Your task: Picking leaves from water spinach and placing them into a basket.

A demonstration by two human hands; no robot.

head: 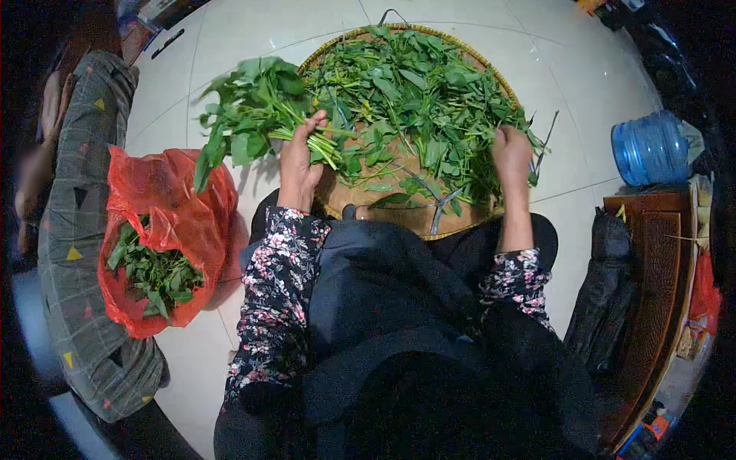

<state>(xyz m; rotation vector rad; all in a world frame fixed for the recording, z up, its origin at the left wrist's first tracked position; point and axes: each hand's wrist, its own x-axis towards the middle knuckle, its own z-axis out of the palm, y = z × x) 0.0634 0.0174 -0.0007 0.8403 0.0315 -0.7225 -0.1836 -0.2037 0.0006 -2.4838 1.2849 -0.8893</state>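
Observation:
My left hand [303,155] is closed around a bunch of leafy green stems [253,115], its cut ends pointing right over the tray's left part. My right hand [512,152] is at the right side of a round woven bamboo tray [500,80], fingers curled above the greens; whether it pinches a stem cannot be told. Loose leafy greens [414,92] cover most of the tray. Near its front lie dark and bluish ties [438,208] among stray leaves. Left of me, a red plastic bag [172,201] stands with its mouth open and more greens [158,270] inside.
A grey patterned cushion or covered bundle [75,230] lines the far left, beside part of another person [34,172]. At the right are a blue water jug [650,148], a brown wooden cabinet panel [655,276] and a black bundle [604,293]. A black pen-like object [168,43] lies on the tiled floor.

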